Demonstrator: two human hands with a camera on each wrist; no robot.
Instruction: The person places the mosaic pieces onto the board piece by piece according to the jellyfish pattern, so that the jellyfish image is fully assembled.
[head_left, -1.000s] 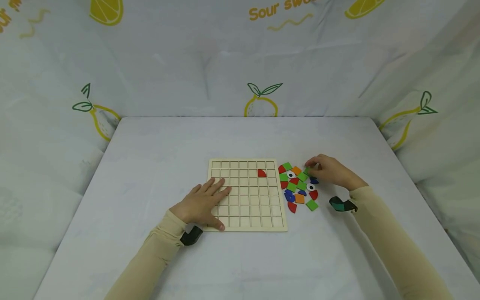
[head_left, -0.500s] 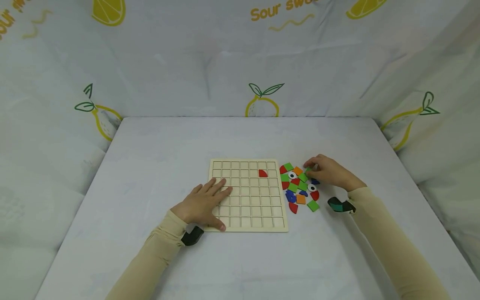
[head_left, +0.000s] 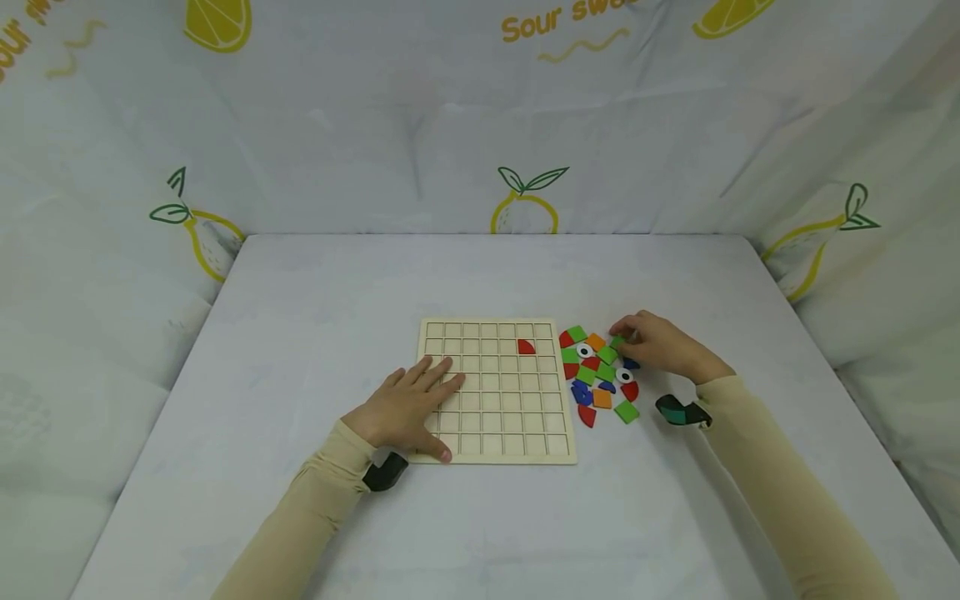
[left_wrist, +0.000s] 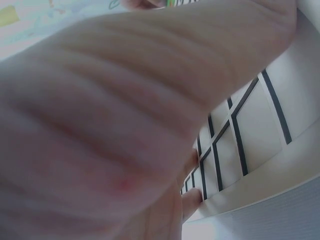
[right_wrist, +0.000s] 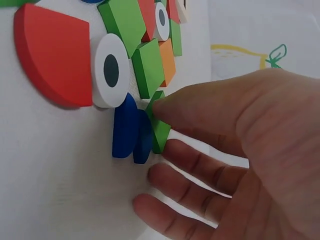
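Note:
A pale wooden grid board [head_left: 512,402] lies on the white table, a red quarter-circle tile [head_left: 526,347] in one of its upper right cells. Fingers spread, my left hand [head_left: 405,408] rests on the board's lower left part; the left wrist view mostly shows skin and some grid lines. At the far side of the tile pile, my right hand [head_left: 663,346] pinches a green square tile [right_wrist: 160,131] between thumb and fingers, its other fingers loosely bent. Two blue pieces [right_wrist: 125,127] stand right beside that tile in the right wrist view.
Right of the board lie several loose tiles: green squares [head_left: 626,412], orange squares [head_left: 602,399], red quarter circles [head_left: 587,416], blue pieces [head_left: 581,393] and white eye discs [head_left: 624,376]. A white cloth with lemon prints [head_left: 525,215] hangs behind the table.
The view has shifted very slightly. My right hand makes only a tiny movement at the green tile; my left hand keeps its place on the board.

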